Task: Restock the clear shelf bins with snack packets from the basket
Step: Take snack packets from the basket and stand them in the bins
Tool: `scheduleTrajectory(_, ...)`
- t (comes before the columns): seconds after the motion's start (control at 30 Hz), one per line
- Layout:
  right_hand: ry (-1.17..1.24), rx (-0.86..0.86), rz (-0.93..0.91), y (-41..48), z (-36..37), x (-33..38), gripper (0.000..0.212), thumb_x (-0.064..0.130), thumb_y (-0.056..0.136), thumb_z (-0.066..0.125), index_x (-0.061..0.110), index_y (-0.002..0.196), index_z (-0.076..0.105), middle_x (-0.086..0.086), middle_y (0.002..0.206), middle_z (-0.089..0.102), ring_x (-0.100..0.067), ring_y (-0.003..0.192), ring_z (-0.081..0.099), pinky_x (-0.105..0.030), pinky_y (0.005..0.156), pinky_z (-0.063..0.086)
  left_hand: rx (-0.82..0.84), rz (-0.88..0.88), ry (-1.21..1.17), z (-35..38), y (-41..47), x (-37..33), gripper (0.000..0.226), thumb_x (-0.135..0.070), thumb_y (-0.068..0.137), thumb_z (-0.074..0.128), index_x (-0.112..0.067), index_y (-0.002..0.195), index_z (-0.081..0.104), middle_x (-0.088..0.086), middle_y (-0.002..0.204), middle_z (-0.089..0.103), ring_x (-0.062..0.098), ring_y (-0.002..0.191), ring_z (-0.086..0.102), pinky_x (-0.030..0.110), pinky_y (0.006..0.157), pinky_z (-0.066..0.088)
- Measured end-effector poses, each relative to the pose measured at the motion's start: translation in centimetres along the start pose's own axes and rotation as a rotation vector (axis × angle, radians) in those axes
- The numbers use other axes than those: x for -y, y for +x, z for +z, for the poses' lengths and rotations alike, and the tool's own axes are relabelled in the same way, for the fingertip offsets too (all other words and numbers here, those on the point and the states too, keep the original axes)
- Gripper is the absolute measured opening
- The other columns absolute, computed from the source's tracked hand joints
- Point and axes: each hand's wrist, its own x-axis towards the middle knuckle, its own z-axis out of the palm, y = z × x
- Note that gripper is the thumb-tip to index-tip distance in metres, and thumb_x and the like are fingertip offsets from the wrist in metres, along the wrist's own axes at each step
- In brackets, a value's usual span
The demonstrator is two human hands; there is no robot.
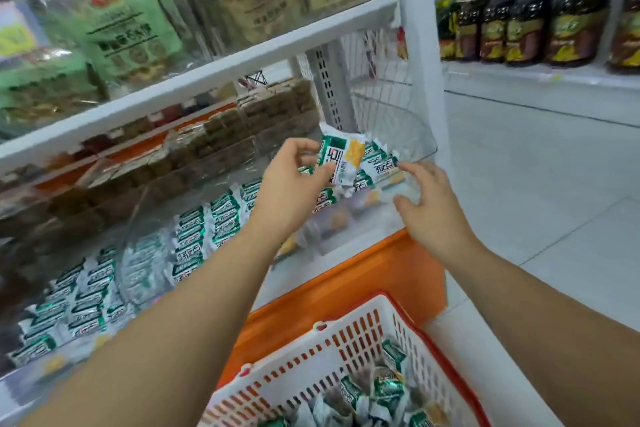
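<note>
White shelving unit [214,80] fills the left and far part of the view, its upper tier holding large green and tan bags [128,31]. A second shelf at far right carries dark bottles [519,28]. On the lower tier, brown packs [242,135] are stacked at the back and clear bins [398,128] stand along the near edge. The left bins are lined with rows of green-and-white snack packets [204,232]; the rightmost is only partly filled. Below runs an orange base panel [363,281]. At near right sits the white basket [356,329] with a red rim, a loose heap of the same packets in its bottom. Both bare forearms reach past it to the rightmost bin. Left hand [294,184] — fingers and thumb curled — pinches the held packet [341,158] just above that bin's pile. Right hand [429,208] grips nothing — fingers spread and relaxed at the bin's near right wall; whether the fingertips touch the packets inside cannot be told.
</note>
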Motion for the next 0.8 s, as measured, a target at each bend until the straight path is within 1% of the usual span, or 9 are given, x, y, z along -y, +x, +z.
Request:
scheduleTrajectory(0.1,-0.159,0.059,0.007,1.6,-0.3,-2.1,0.061,0.004,0.087,0.055,0.021,0.143,0.038,-0.012,0.156,0.015,-0.027,0.142,0.018,-0.028,0.112,0.018,0.059,0.065,0.143,2.7,4.2,0.4,0.023,-0.023,0.087,0.068,-0.024,0.103,0.053,-0.013,0.09,0.056,0.014,0.087,0.062,0.027,0.08,0.049)
scheduleTrajectory(0.17,-0.194,0.057,0.015,2.2,-0.3,-3.2,0.061,0.004,0.087,0.053,0.025,0.143,0.038,-0.007,0.158,0.008,-0.025,0.142,0.015,-0.031,0.112,0.02,0.136,0.096,0.249,4.8,6.5,0.9,0.025,-0.022,0.087,0.069,-0.02,0.109,0.057,-0.009,0.094,0.056,0.014,0.091,0.059,0.022,0.078,0.045)
scheduleTrajectory(0.23,-0.22,0.013,-0.02,2.6,-0.2,-4.1,0.061,0.003,0.086,0.053,0.029,0.14,0.042,-0.004,0.159,0.01,-0.025,0.141,0.017,-0.036,0.112,0.023,0.205,0.13,0.339,6.8,8.4,1.0,0.03,-0.022,0.086,0.069,-0.017,0.114,0.06,-0.003,0.102,0.058,0.012,0.091,0.057,0.019,0.076,0.04)
scheduleTrajectory(0.3,-0.216,-0.025,-0.055,2.7,0.2,-4.9,0.062,0.002,0.084,0.055,0.03,0.138,0.045,-0.003,0.158,0.013,-0.025,0.139,0.021,-0.04,0.112,0.025,0.295,0.152,0.403,8.7,10.0,1.1,0.03,-0.024,0.086,0.07,-0.017,0.114,0.061,-0.004,0.103,0.057,0.01,0.09,0.054,0.018,0.073,0.037)
scheduleTrajectory(0.43,-0.122,-0.103,-0.115,2.6,0.9,-5.6,0.064,-0.003,0.076,0.056,0.026,0.134,0.051,-0.007,0.156,0.021,-0.031,0.131,0.035,-0.042,0.103,0.034,0.489,0.202,0.519,12.0,11.9,2.1,0.027,-0.023,0.083,0.074,-0.013,0.105,0.062,0.002,0.099,0.062,0.013,0.088,0.055,0.023,0.076,0.042)
scheduleTrajectory(0.53,-0.118,-0.136,-0.138,2.5,1.8,-6.0,0.068,-0.003,0.076,0.056,0.027,0.137,0.046,-0.006,0.157,0.018,-0.03,0.127,0.04,-0.041,0.097,0.04,0.483,0.241,0.631,13.6,12.3,2.9,0.023,-0.022,0.084,0.07,-0.012,0.103,0.061,0.0,0.091,0.06,0.015,0.081,0.052,0.028,0.074,0.041)
scheduleTrajectory(0.63,-0.123,-0.18,-0.146,2.5,2.6,-6.5,0.069,-0.002,0.076,0.056,0.026,0.138,0.043,-0.006,0.158,0.016,-0.03,0.128,0.041,-0.044,0.092,0.048,0.444,0.239,0.722,13.9,12.9,3.7,0.023,-0.027,0.083,0.068,-0.019,0.101,0.057,-0.005,0.087,0.058,0.02,0.083,0.055,0.033,0.077,0.044)
scheduleTrajectory(0.73,-0.171,-0.195,-0.148,2.6,3.1,-7.0,0.071,0.002,0.079,0.058,0.028,0.141,0.037,-0.003,0.159,0.012,-0.03,0.133,0.039,-0.042,0.093,0.05,0.431,0.237,0.799,13.8,13.3,3.9,0.026,-0.035,0.083,0.069,-0.022,0.104,0.06,-0.001,0.101,0.059,0.023,0.096,0.058,0.036,0.084,0.047)
scheduleTrajectory(0.8,-0.205,-0.155,-0.158,2.2,3.0,-7.2,0.075,0.007,0.081,0.056,0.031,0.146,0.028,0.004,0.157,0.001,-0.03,0.136,0.035,-0.042,0.096,0.048,0.424,0.235,0.833,13.4,13.3,3.6,0.031,-0.039,0.084,0.068,-0.024,0.11,0.063,0.003,0.115,0.056,0.024,0.107,0.055,0.04,0.092,0.045)
